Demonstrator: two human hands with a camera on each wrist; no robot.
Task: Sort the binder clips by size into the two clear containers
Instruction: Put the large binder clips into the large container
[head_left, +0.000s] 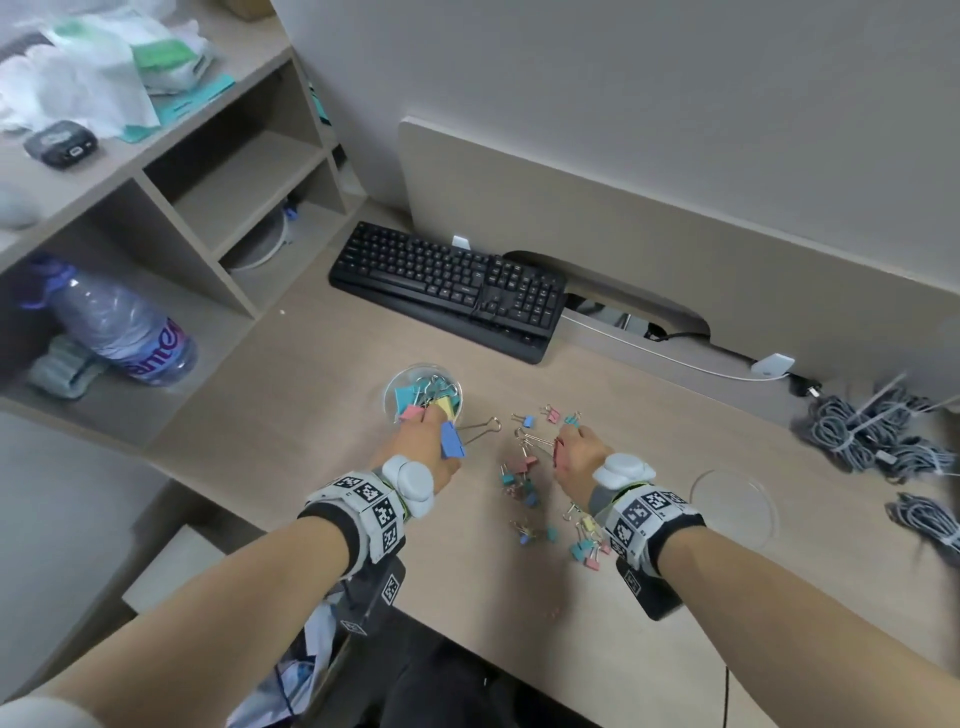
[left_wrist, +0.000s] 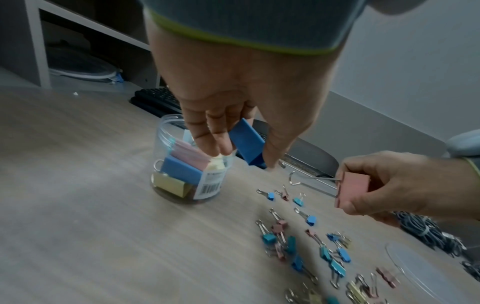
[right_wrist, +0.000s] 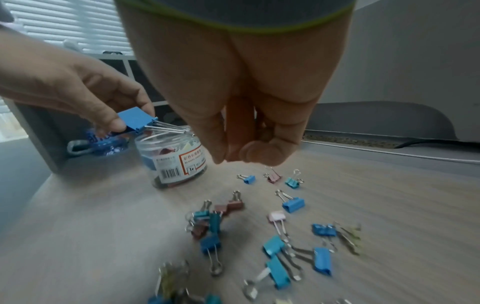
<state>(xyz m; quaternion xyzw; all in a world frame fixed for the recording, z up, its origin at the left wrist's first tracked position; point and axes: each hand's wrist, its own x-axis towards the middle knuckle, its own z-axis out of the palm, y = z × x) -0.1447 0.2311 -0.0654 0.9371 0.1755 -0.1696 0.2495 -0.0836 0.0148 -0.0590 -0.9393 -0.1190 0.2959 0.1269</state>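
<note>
A clear jar (head_left: 423, 397) with several large clips inside stands on the desk just beyond my left hand (head_left: 434, 431). That hand pinches a large blue binder clip (left_wrist: 248, 142) beside the jar's rim, wire handles pointing right. My right hand (head_left: 569, 441) grips a large pink binder clip (left_wrist: 354, 189) above the scattered pile of small clips (head_left: 519, 483); from the right wrist view the pink clip (right_wrist: 239, 127) shows between my curled fingers. A second clear, empty container (head_left: 732, 499) sits to the right of my right wrist.
A black keyboard (head_left: 447, 288) lies at the back of the desk. The shelf unit on the left holds a water bottle (head_left: 119, 327). Grey cable bundles (head_left: 878, 431) lie at the far right, near a white adaptor (head_left: 772, 365).
</note>
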